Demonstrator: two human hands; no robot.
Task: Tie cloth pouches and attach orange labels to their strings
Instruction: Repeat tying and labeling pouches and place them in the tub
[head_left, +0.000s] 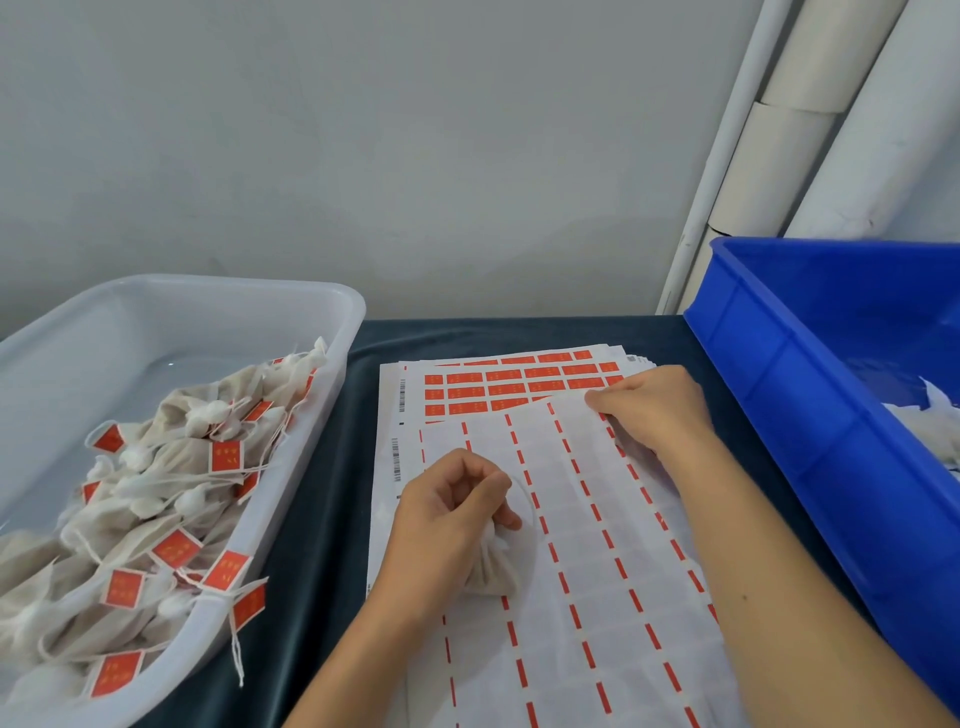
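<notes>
My left hand (451, 512) grips the gathered neck of a small beige cloth pouch (492, 571), which rests on a used label sheet (576, 571) whose labels are peeled off, leaving orange strips. A thin white string loops from the pouch near my fingers. My right hand (652, 410) pinches the top edge of that used sheet at its far right corner. Under it lies a sheet of orange labels (514, 387), showing at the far end of the stack.
A white tub (332, 364) on the left holds several tied pouches with orange labels (176, 548). A blue crate (769, 374) on the right holds white cloth. A dark cloth (322, 467) covers the table. White pipes stand at the back right.
</notes>
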